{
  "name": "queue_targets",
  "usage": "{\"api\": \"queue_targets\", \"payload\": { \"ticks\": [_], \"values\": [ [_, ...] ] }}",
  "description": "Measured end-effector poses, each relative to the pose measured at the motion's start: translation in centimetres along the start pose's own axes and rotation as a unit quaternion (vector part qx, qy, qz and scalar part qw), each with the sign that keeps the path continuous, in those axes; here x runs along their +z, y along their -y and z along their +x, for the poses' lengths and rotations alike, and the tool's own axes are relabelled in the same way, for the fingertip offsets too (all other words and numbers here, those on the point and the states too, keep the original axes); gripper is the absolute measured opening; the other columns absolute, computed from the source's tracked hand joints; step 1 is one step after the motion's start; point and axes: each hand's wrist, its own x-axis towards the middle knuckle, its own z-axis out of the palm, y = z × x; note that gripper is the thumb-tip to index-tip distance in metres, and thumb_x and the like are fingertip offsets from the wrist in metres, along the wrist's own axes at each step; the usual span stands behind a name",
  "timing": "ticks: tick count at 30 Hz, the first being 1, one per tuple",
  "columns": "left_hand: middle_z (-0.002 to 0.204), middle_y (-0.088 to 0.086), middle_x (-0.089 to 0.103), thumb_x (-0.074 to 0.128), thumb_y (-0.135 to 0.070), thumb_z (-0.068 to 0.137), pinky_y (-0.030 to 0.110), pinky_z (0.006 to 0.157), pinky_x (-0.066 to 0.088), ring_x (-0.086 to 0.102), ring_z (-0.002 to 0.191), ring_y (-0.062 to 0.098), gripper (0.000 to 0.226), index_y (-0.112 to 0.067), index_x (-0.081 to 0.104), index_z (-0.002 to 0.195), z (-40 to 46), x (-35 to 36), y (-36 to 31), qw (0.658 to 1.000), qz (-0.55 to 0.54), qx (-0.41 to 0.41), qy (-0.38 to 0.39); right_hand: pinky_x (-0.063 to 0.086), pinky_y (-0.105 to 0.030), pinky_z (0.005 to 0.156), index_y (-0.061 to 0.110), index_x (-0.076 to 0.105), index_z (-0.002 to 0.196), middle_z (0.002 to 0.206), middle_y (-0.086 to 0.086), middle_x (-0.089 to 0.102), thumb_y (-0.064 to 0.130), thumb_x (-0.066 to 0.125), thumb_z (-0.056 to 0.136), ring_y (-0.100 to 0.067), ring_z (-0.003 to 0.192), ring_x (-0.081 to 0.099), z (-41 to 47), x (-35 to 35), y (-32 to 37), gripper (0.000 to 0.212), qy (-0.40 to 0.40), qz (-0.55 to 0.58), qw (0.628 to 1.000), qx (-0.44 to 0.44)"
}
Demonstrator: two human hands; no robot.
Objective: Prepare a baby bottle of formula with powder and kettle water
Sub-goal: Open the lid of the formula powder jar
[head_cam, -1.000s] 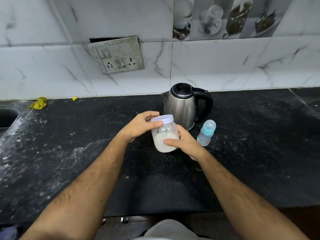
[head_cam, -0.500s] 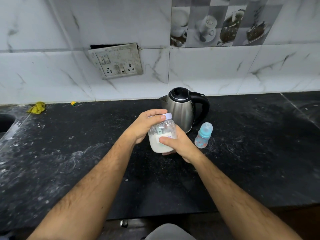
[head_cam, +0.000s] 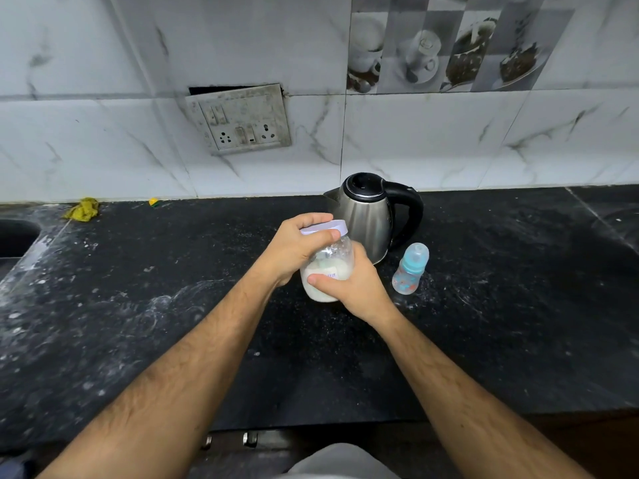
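Observation:
A clear jar about half full of white powder is held over the black counter in front of me. My right hand wraps the jar's body. Over its pale lavender lid sits my left hand, fingers curled round the rim. Just behind the jar stands a steel kettle with a black lid and handle. A small baby bottle with a teal cap stands upright to the right of the kettle.
A sink edge shows at the far left. A yellow-green rag lies by the tiled wall, below a switch and socket plate. White powdery smears mark the counter's left part.
My left hand has closed further over the lid, from fingertips on its rim to a full grip. The jar has tilted slightly and sits lower, toward the counter.

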Motion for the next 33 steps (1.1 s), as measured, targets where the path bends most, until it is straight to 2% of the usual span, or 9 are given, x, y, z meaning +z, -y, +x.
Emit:
{"api": "queue_targets", "payload": {
  "ticks": [4,9,13,17,21,23,25,29,33],
  "values": [
    [0.115,0.009,0.07,0.079,-0.02,0.082,0.03,0.079,0.059,0.071,0.097,0.02,0.043,-0.012,0.065,0.121,-0.1,0.2,1.1,0.999,0.016,-0.015,-0.036,0.05,-0.02,0.083,0.024,0.045,0.129,0.114,0.014,0.062,0.036,0.089,0.066,-0.001,0.104,0.062,-0.3,0.0,-0.4,0.077,0.001,-0.027,0.999,0.02],
    [0.118,0.004,0.07,0.08,-0.02,0.081,0.027,0.081,0.058,0.072,0.099,0.016,0.053,-0.013,0.061,0.13,-0.2,0.1,0.2,0.999,0.011,0.0,-0.035,0.05,-0.03,0.101,0.018,0.04,0.139,0.131,0.003,0.059,0.051,0.077,0.069,-0.009,0.121,0.059,0.0,-0.5,-0.3,0.085,0.074,0.064,0.995,0.032],
    [0.127,0.005,0.066,0.082,-0.027,0.075,0.027,0.088,0.056,0.069,0.108,0.016,0.071,-0.011,0.053,0.139,-0.2,-0.6,0.1,1.0,0.019,-0.006,-0.002,0.053,-0.037,0.099,0.018,0.046,0.137,0.129,-0.002,0.065,0.035,0.079,0.078,-0.017,0.12,0.063,-0.1,-1.4,-0.6,0.07,0.114,0.102,0.987,0.056],
    [0.142,0.004,0.056,0.077,-0.036,0.072,0.029,0.102,0.05,0.058,0.124,0.015,0.086,-0.01,0.043,0.147,-0.6,-1.2,0.5,0.997,0.062,-0.01,0.035,0.056,-0.026,0.084,0.015,0.052,0.13,0.117,-0.003,0.071,0.01,0.082,0.079,-0.012,0.106,0.069,-0.1,-1.7,-1.1,0.059,0.067,0.108,0.991,0.054],
    [0.147,0.006,0.052,0.069,-0.033,0.088,0.039,0.116,0.037,0.051,0.133,0.017,0.073,-0.007,0.038,0.149,-0.9,-1.8,0.9,0.998,0.043,-0.029,0.043,0.056,-0.024,0.081,0.016,0.052,0.129,0.115,-0.006,0.072,0.007,0.083,0.077,-0.015,0.105,0.07,0.1,-2.1,-1.8,0.061,0.047,0.111,0.991,0.061],
    [0.143,0.005,0.055,0.059,-0.021,0.098,0.04,0.117,0.036,0.052,0.132,0.015,0.055,-0.007,0.04,0.148,-1.0,-2.3,1.1,0.998,0.042,-0.032,0.032,0.055,-0.025,0.083,0.018,0.051,0.13,0.117,-0.005,0.071,0.006,0.085,0.074,-0.016,0.107,0.069,0.3,-2.3,-2.0,0.067,0.041,0.106,0.992,0.062],
    [0.136,0.004,0.062,0.06,-0.014,0.097,0.036,0.115,0.039,0.057,0.126,0.012,0.053,-0.008,0.043,0.146,-0.9,-2.7,1.1,0.998,0.054,-0.027,0.021,0.055,-0.024,0.085,0.019,0.05,0.133,0.118,-0.003,0.071,0.006,0.086,0.073,-0.013,0.108,0.068,0.4,-2.4,-2.0,0.071,0.039,0.098,0.993,0.058],
    [0.131,0.005,0.064,0.082,-0.017,0.077,0.033,0.108,0.046,0.062,0.118,0.009,0.072,-0.012,0.049,0.141,-0.6,-2.6,0.8,0.999,0.052,-0.015,0.0,0.056,-0.025,0.088,0.019,0.052,0.132,0.119,0.0,0.07,0.005,0.085,0.074,-0.011,0.108,0.068,0.4,-2.2,-1.6,0.068,0.055,0.096,0.992,0.052],
    [0.135,0.003,0.059,0.081,-0.026,0.067,0.028,0.102,0.049,0.059,0.122,0.011,0.085,-0.017,0.045,0.144,-0.5,-1.6,0.4,0.998,0.052,-0.011,0.022,0.057,-0.029,0.091,0.018,0.053,0.131,0.118,0.001,0.071,0.01,0.086,0.074,-0.011,0.107,0.068,0.5,-1.7,-1.4,0.066,0.062,0.086,0.993,0.046]
  ]
}}
